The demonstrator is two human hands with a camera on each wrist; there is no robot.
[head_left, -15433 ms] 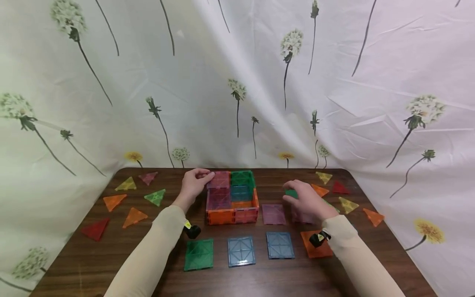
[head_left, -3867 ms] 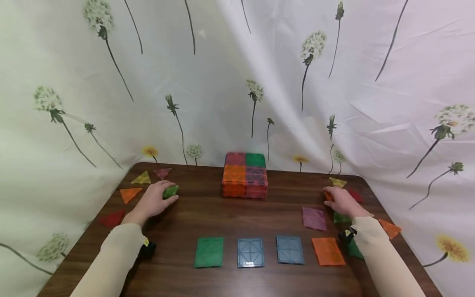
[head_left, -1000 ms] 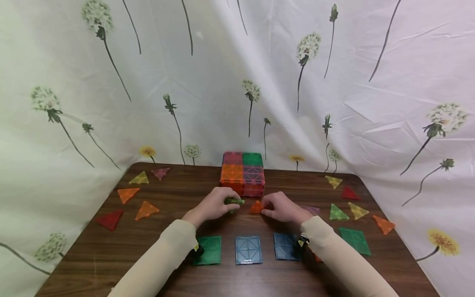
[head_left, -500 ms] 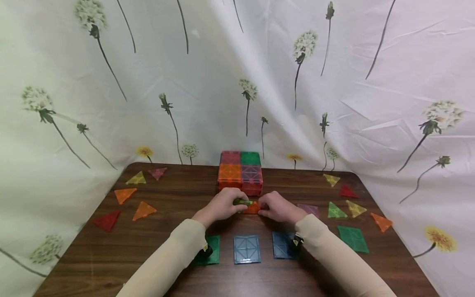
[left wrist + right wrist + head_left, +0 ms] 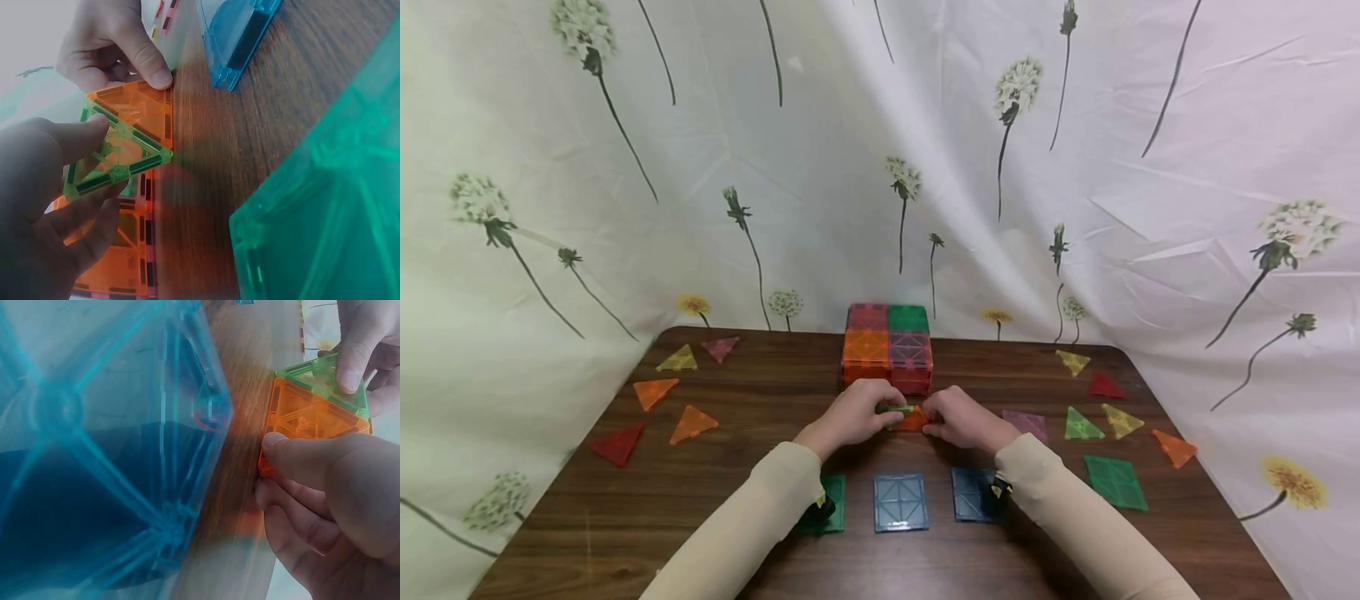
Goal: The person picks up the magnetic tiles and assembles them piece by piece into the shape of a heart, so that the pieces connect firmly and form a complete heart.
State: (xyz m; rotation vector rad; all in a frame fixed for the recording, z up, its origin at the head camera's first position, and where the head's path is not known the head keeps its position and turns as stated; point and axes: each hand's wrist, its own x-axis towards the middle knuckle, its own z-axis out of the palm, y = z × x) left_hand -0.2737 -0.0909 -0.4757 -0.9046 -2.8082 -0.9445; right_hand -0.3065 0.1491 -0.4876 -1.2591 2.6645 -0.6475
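Note:
My left hand [image 5: 861, 412] pinches a translucent green triangular magnetic tile [image 5: 122, 134] between thumb and fingers, tilted above the table. My right hand [image 5: 966, 419] pinches an orange triangular magnetic tile [image 5: 306, 415] by its near corner, thumb on its face. In the right wrist view the two tiles meet along one slanting edge; in the left wrist view the green one overlaps the orange in sight. Just behind the hands stands a low box of square magnetic tiles [image 5: 867, 347], its top covered in pink, green, orange and purple squares.
Blue square tiles [image 5: 900, 502] and a green square [image 5: 832, 508] lie in front, partly under my wrists. A purple square [image 5: 1025, 423] and another green square [image 5: 1115, 482] lie to the right. Loose triangles, such as an orange one [image 5: 692, 423], flank both sides.
The box, open-topped at first, has gained its cover and sits farther back. My hands have taken the green and orange triangles from the sides and brought them together at the middle.

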